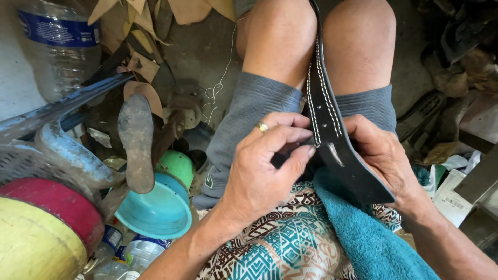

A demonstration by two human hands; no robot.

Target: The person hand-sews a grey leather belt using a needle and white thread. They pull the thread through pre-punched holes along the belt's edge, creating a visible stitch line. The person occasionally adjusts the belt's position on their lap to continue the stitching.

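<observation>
A black leather strap (332, 129) with two rows of white stitching runs down between my knees onto my lap. My left hand (264, 166), with a gold ring on one finger, pinches the strap's left edge at the end of the stitching, fingers closed on it. My right hand (384, 155) holds the strap from the right side and underneath, its fingers mostly hidden behind the leather. A white thread (220, 83) trails from the strap area to the floor. A teal towel (363, 233) lies across my lap under the strap's wide end.
To the left stand an iron shoe last (136, 140), a turquoise bowl (155, 210), a green bowl (179, 166), a plastic water bottle (59, 46), a basket and round red and yellow things. Leather scraps (140, 21) litter the floor. Dark shoes and paper lie at the right.
</observation>
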